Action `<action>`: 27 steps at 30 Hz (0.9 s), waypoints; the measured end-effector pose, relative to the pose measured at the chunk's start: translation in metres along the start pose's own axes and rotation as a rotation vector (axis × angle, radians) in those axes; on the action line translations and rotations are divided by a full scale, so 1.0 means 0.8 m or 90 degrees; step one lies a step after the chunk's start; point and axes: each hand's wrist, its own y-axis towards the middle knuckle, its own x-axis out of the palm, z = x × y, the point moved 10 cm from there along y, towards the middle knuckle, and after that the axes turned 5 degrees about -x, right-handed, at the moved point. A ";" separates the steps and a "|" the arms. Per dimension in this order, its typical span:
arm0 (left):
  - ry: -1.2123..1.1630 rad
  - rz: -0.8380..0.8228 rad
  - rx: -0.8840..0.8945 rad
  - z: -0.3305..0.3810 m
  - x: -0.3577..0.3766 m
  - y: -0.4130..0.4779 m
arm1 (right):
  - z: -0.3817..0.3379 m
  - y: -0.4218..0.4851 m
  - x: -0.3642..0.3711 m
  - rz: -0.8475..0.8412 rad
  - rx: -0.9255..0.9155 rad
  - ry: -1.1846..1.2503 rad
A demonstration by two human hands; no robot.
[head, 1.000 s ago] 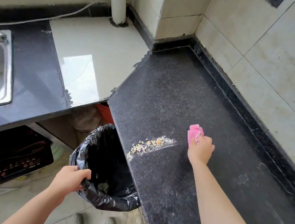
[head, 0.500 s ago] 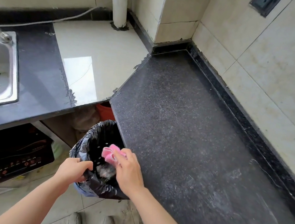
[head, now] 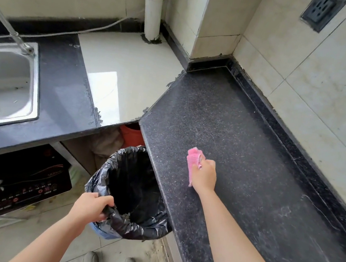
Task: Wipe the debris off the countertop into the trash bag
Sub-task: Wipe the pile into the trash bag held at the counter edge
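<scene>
Dark desk (head: 253, 140) seems crumb-free; right hand (head: 205, 174) clutches pink cloth (head: 193, 161), left hand (head: 91, 206) grips trash bag (head: 135, 227) at 8 o'clock; final sweep likely next.

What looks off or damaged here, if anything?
No spill on the countertop, only faint dusty smears toward its wall side. The black sealant where it meets the pale slab is ragged and chipped. An induction cooker lies below the sink counter, an odd place for it.
</scene>
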 end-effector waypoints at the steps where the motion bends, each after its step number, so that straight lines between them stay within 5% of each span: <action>1: 0.000 -0.001 0.002 -0.001 -0.001 0.001 | -0.014 0.003 0.018 -0.023 -0.024 -0.027; 8: -0.102 -0.014 -0.020 -0.024 -0.011 0.003 | -0.127 -0.104 0.145 -0.281 -0.310 -0.082; 12: -0.149 -0.003 -0.040 -0.055 -0.035 0.001 | -0.140 -0.165 0.171 -0.348 -0.242 0.021; 27: -0.373 0.115 -0.139 -0.331 -0.280 -0.029 | -0.263 -0.404 0.315 -0.412 -0.292 -0.123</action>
